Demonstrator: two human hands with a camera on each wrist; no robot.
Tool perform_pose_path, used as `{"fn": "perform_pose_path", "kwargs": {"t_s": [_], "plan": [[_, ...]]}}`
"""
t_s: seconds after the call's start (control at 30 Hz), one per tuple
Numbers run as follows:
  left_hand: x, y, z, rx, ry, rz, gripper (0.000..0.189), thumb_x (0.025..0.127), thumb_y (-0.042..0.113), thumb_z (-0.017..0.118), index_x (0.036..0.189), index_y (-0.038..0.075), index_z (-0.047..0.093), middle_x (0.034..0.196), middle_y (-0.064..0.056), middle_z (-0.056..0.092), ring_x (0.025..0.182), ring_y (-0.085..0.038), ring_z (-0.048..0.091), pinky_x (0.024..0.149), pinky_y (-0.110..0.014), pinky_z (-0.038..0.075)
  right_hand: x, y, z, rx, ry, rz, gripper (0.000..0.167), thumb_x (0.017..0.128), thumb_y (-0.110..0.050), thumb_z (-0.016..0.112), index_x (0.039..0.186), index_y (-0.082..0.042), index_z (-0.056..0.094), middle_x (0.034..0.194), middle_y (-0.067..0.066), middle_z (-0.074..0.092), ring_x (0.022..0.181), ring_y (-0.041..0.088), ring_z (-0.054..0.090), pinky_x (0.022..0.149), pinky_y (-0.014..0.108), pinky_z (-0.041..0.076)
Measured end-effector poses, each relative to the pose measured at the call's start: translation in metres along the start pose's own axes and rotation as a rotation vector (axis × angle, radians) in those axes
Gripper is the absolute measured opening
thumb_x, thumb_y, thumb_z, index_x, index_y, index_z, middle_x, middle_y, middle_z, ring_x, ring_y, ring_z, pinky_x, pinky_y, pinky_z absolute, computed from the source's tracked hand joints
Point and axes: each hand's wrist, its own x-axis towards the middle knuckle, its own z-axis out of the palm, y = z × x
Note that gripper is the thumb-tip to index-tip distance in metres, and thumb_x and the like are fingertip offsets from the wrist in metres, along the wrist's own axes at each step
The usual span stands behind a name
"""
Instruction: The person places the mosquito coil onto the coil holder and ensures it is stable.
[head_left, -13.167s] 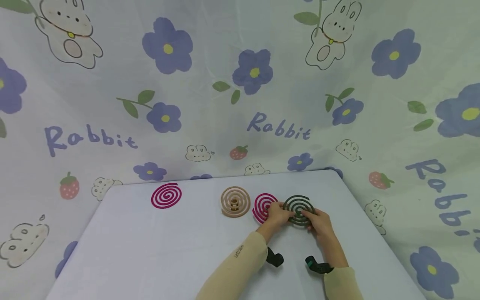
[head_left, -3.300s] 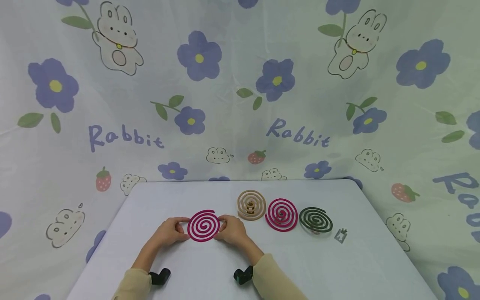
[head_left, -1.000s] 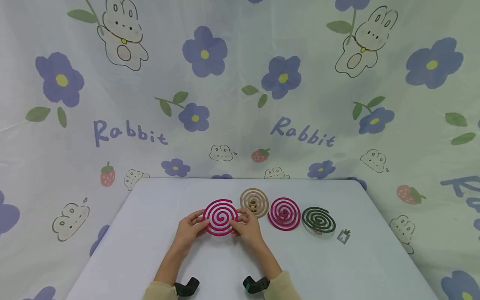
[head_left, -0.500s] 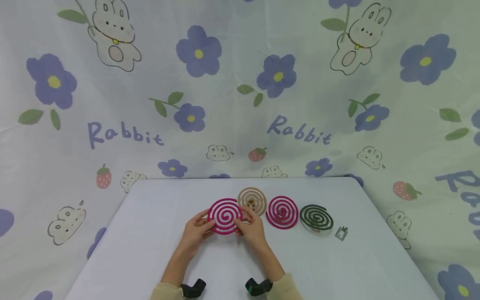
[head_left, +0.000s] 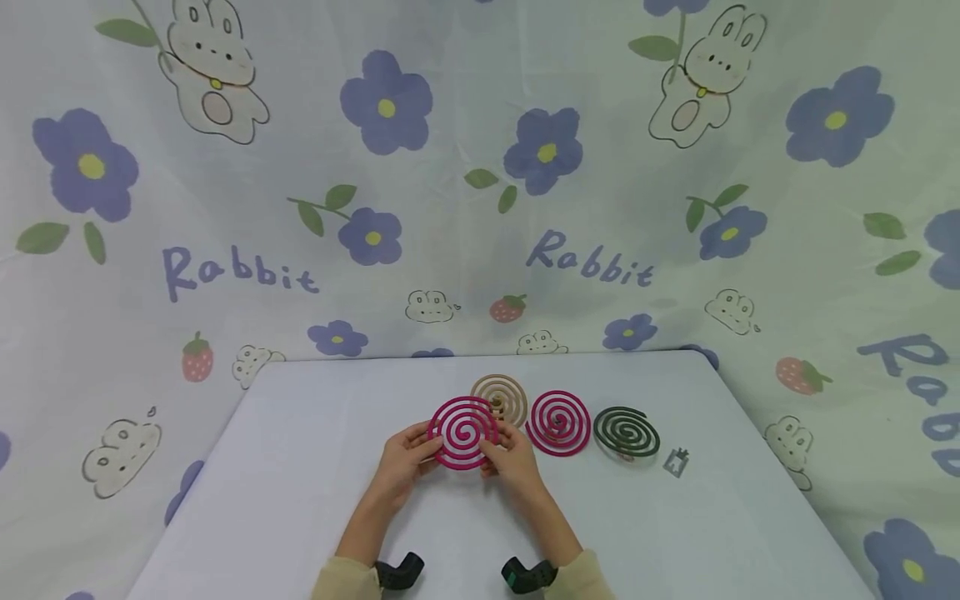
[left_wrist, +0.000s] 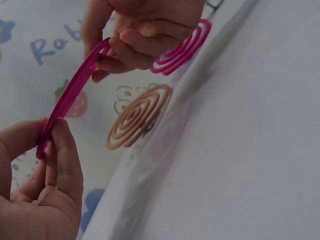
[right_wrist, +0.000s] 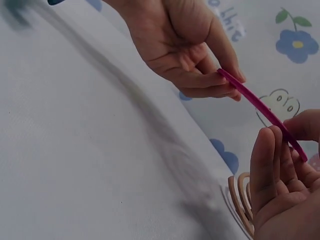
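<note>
Both hands hold up a magenta mosquito coil [head_left: 464,433] by its opposite edges, raised above the white table. My left hand [head_left: 403,464] pinches its left side and my right hand [head_left: 517,467] its right side, thumbs on the near face and fingers behind. Edge-on in the left wrist view, the coil [left_wrist: 70,100] looks slightly bowed. Behind it, partly covered in the head view, a tan coil [head_left: 517,395] is propped on a small golden stand. Another magenta coil [head_left: 559,423] and a dark green coil [head_left: 627,432] sit raised to the right, the green one tilted.
A small flat silver metal stand [head_left: 677,462] lies on the white table [head_left: 262,500], right of the green coil. A printed cloth [head_left: 450,192] with rabbits and flowers hangs behind the table. Black wrist devices [head_left: 401,572] are strapped to both forearms.
Earlier the hands were at the green coil; later they gripped the left magenta coil near the table. Since then they have lifted it and carried it right, until it overlaps the tan coil.
</note>
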Motion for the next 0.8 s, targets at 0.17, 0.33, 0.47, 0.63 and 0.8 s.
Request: {"fn": "perform_pose_path", "kwargs": {"t_s": [0.17,0.33,0.47,0.63,0.8], "plan": [[0.005,-0.002,0.008,-0.014,-0.017,-0.018,0.043,0.091,0.004,0.067,0.128,-0.011,0.051,0.106,-0.016,0.065,0.088,-0.020,0.066,0.076,-0.032,0.056,-0.002,-0.002,-0.007,-0.033,0.013,0.006,0.033,0.092,-0.004,0.065,0.119,0.009,0.052,0.087,0.010,0.065,0.055,0.017,0.060,0.053,0.030,0.055],[0.008,-0.005,0.017,-0.018,-0.040,-0.027,0.043,0.091,0.005,0.067,0.128,-0.012,0.051,0.105,-0.015,0.066,0.087,-0.019,0.066,0.074,-0.031,0.056,-0.004,-0.005,-0.013,-0.060,0.036,0.010,0.032,0.094,-0.010,0.065,0.116,0.009,0.053,0.083,0.010,0.066,0.054,0.017,0.060,0.053,0.029,0.055],[0.010,-0.007,0.025,-0.010,-0.073,-0.019,0.044,0.093,0.006,0.065,0.129,-0.013,0.049,0.106,-0.015,0.066,0.088,-0.019,0.066,0.075,-0.031,0.056,-0.007,-0.006,-0.019,-0.070,0.064,0.005,0.032,0.094,-0.010,0.065,0.114,0.010,0.053,0.081,0.010,0.065,0.052,0.015,0.058,0.052,0.028,0.054],[0.014,-0.009,0.034,-0.006,-0.102,-0.037,0.044,0.093,0.008,0.066,0.129,-0.012,0.051,0.108,-0.016,0.066,0.090,-0.019,0.066,0.077,-0.032,0.056,-0.011,-0.009,-0.028,-0.076,0.095,0.012,0.033,0.094,-0.012,0.065,0.115,0.010,0.053,0.083,0.011,0.066,0.053,0.016,0.058,0.053,0.029,0.055],[0.016,-0.012,0.041,-0.001,-0.122,-0.043,0.045,0.093,0.009,0.066,0.129,-0.013,0.050,0.106,-0.014,0.067,0.090,-0.019,0.066,0.076,-0.031,0.056,-0.011,-0.004,-0.037,-0.073,0.106,0.010,0.030,0.094,-0.013,0.066,0.109,0.009,0.053,0.082,0.012,0.065,0.053,0.017,0.058,0.054,0.030,0.055]]}}
